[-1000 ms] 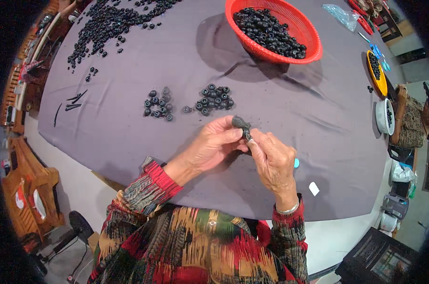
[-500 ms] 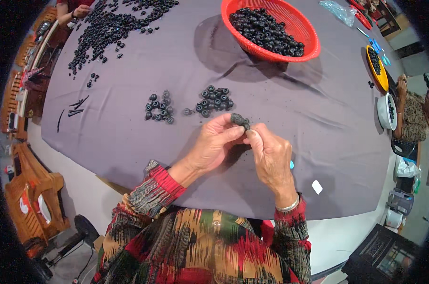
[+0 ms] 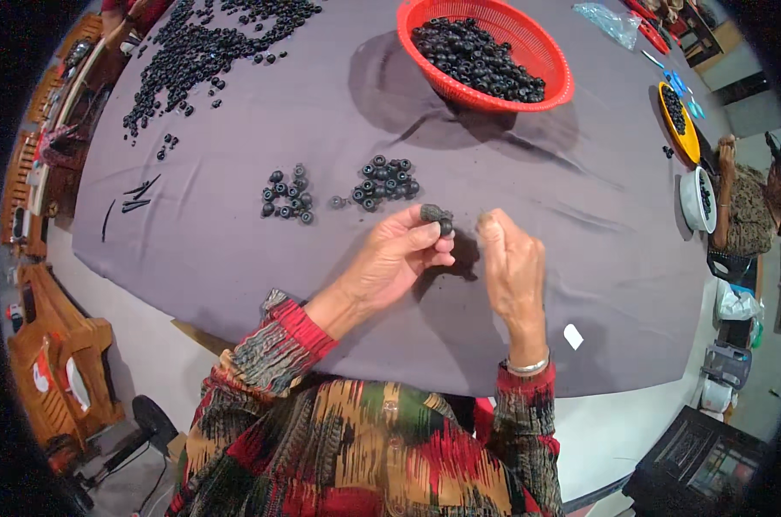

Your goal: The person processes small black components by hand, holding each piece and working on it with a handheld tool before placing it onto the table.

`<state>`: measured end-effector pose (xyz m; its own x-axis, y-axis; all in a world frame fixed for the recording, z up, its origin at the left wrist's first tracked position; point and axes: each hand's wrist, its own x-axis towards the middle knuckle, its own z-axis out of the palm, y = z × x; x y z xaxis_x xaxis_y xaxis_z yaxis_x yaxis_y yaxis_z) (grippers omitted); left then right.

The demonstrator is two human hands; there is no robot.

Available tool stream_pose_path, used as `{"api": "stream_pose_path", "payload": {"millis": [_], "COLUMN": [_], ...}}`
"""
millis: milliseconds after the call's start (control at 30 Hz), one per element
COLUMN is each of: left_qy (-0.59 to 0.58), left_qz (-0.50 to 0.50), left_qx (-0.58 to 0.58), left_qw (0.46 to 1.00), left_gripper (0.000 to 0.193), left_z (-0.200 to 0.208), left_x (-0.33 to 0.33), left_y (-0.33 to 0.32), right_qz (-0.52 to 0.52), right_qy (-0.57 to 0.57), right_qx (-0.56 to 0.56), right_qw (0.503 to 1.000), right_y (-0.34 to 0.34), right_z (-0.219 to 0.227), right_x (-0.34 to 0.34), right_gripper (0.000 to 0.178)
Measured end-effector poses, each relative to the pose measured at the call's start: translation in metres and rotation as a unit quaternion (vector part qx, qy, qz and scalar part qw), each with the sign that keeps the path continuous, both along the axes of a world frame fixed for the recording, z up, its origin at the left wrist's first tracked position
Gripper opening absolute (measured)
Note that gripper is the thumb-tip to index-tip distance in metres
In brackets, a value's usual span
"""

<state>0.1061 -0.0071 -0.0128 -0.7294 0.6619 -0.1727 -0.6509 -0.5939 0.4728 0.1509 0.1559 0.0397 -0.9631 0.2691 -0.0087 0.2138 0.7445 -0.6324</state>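
Note:
My left hand (image 3: 390, 252) pinches a small round black bead (image 3: 445, 227) between thumb and fingers. A dark, rough-looking cover sits over the tip of its index finger. To the right, my right hand (image 3: 514, 271) is apart from the bead, its fingers closed in a pinch. What they hold, if anything, is too small to make out. Just beyond my hands lie two small groups of black beads, a left group (image 3: 288, 195) and a right group (image 3: 385, 182). Between them is a single greyish bead (image 3: 337, 202).
A red plastic basket (image 3: 560, 96) full of black beads stands at the back. Many loose beads (image 3: 183, 69) spread at the far left, near another person's arm. Thin black strips (image 3: 136, 196) lie left. A yellow dish (image 3: 688, 142), white bowl (image 3: 692, 207) and white scrap (image 3: 573, 336) are right.
My right hand has drawn away to the right from the bead in my left hand. My left hand stays nearly in place, the bead now showing more plainly.

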Motion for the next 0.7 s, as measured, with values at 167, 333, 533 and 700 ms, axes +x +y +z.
{"api": "stream_pose_path", "payload": {"millis": [167, 333, 533, 700], "left_qy": [-0.020, -0.019, -0.029, -0.080], "left_qz": [-0.013, -0.016, -0.003, 0.066], "left_qx": [0.014, 0.036, 0.040, 0.014], "left_qw": [1.000, 0.999, 0.999, 0.995], "left_gripper": [0.011, 0.010, 0.007, 0.010], "left_z": [-0.001, -0.001, -0.003, 0.007], "left_x": [-0.001, 0.000, 0.001, 0.014], "left_y": [-0.001, 0.001, 0.001, -0.014], "right_qz": [0.054, 0.133, 0.122, 0.158], "right_qy": [0.196, 0.287, 0.393, 0.413], "right_qx": [-0.040, 0.037, 0.111, 0.126], "right_qw": [0.978, 0.948, 0.905, 0.888], "right_y": [-0.007, -0.018, -0.031, -0.037], "right_z": [0.007, -0.012, -0.028, -0.033], "right_x": [0.004, 0.003, 0.000, 0.004], "right_gripper": [0.014, 0.032, 0.031, 0.030]}}
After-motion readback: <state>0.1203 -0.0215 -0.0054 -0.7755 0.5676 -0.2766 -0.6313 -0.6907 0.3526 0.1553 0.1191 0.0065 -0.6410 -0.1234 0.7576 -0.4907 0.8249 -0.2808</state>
